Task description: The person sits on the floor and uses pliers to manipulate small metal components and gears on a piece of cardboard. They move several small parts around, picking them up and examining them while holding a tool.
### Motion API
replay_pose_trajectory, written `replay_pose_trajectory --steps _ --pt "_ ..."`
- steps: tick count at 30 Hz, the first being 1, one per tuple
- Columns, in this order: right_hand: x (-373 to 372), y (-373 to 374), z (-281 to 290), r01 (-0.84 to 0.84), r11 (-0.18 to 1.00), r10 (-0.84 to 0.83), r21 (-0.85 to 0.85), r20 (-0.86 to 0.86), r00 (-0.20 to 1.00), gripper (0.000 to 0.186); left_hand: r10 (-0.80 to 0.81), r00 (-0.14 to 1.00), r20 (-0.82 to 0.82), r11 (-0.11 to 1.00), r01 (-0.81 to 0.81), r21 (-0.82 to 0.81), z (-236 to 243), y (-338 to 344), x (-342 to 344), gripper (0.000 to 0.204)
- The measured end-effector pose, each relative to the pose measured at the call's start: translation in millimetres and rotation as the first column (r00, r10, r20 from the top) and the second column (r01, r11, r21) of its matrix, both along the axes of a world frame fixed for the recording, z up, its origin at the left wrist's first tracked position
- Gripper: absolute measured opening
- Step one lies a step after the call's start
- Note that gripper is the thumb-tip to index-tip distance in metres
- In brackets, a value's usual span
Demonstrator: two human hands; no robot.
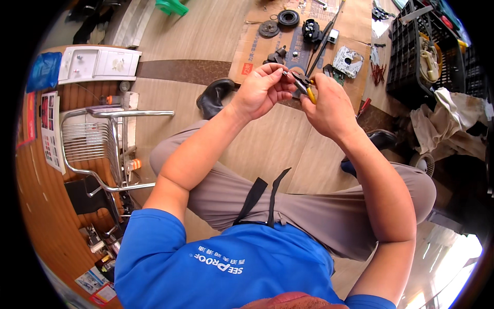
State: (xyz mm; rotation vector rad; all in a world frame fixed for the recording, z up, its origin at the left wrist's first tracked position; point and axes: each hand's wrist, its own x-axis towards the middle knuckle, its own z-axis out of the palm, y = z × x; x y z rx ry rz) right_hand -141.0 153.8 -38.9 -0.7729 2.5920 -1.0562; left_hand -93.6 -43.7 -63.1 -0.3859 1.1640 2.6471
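My left hand (261, 91) is closed in a pinch, thumb against fingertips, on a small thin piece whose kind I cannot make out. Wrapped round the yellow-handled pliers (311, 94) is my right hand (332, 105). The pliers' jaws point to the left and meet the fingertips of the left hand. Both hands are raised over the near edge of a cardboard sheet (250, 36). Just beyond them lie a dark mechanical part (278, 54) and a silvery metal plate (348, 62) with holes.
On the cardboard are a black ring (288, 18), a round disc (269, 29) and black cables (323, 41). A black crate (399, 77) stands at the right, above crumpled cloth (445, 126). Red wires (378, 73) lie beside the cardboard. At left is a metal-framed chair (87, 135).
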Motion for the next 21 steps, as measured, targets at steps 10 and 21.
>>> replay_pose_trajectory --steps 10,21 --pt "-18.6 5.7 4.5 0.122 0.912 0.285 -0.392 0.817 0.501 0.027 -0.124 0.983 -0.136 0.989 0.113 -0.091 7.8 0.8 1.2 0.016" --pt "-22.5 7.5 2.8 0.186 0.901 0.27 -0.392 0.842 0.467 0.031 -0.079 0.993 -0.082 0.997 0.078 -0.013 11.1 -2.6 1.6 0.017"
